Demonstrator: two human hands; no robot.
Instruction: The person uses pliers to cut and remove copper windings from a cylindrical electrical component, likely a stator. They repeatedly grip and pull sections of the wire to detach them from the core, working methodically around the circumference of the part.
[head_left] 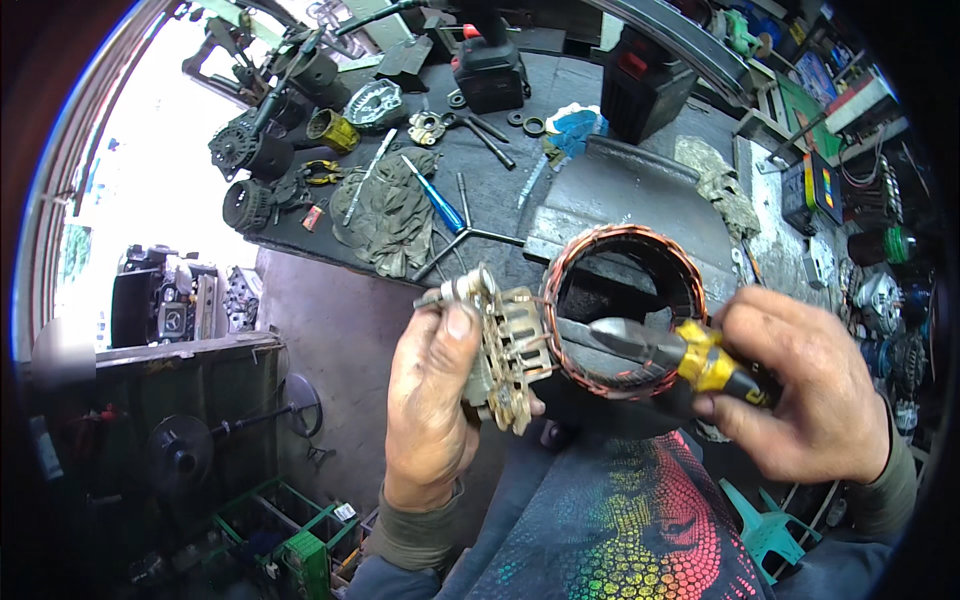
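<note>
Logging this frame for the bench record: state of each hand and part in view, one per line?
left hand: closed on the rectifier plate, thumb on top
rectifier plate: held up, joined to the stator's edge
stator ring: held above the bench, copper windings bare, centre hollow
right hand: gripping the pliers
pliers: jaws shut, tip at the stator's rim
blue screwdriver: lying flat on the bench
green rag: crumpled on the bench

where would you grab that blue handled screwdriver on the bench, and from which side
Grip the blue screwdriver by its blue handle, the thick end lying nearer the person, probably coming down from above. It lies flat on the dark bench, slim shaft pointing away, its handle by the green rag. Both the left hand and right hand are full.
</note>
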